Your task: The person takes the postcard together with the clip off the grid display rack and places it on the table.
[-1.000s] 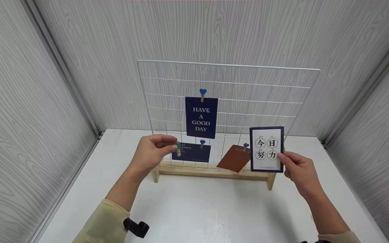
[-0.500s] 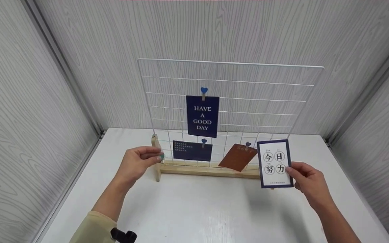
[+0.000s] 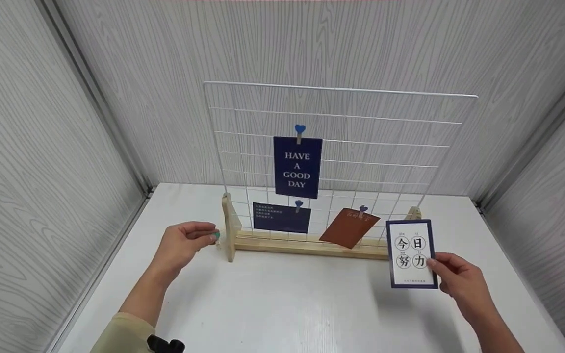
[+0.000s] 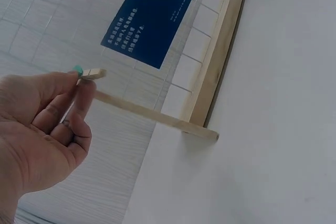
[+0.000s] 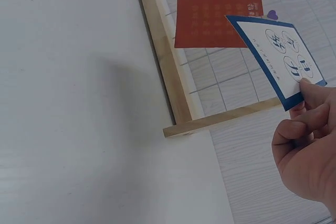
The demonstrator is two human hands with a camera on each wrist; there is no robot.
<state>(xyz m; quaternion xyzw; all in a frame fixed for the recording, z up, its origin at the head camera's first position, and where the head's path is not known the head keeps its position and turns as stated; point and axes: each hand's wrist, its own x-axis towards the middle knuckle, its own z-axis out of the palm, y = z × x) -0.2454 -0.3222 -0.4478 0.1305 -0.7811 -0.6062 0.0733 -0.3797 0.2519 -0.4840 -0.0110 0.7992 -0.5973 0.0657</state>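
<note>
My left hand (image 3: 179,247) pinches a small wooden clothespin (image 4: 93,73) with a green top between thumb and index finger, left of the rack's wooden foot. At the right, my right hand (image 3: 464,279) grips the edge of a white card with a navy border (image 3: 412,230) and large Chinese characters, held upright in front of the rack. On the wire grid rack (image 3: 385,142) hang a navy HAVE A GOOD DAY card (image 3: 297,169), a smaller navy card (image 3: 280,219) below it, and a tilted red-brown card (image 3: 348,229), each under a heart-topped clothespin.
The rack's wooden base (image 3: 307,247) stands on a white table (image 3: 282,299) near the back wall. Wood-grain panels (image 3: 32,171) rise at the left, back and right. A black device (image 3: 165,344) is strapped at the left sleeve.
My left hand has moved left and down with the clothespin, away from the small navy card. The right hand has lowered the white card and shifted it right.
</note>
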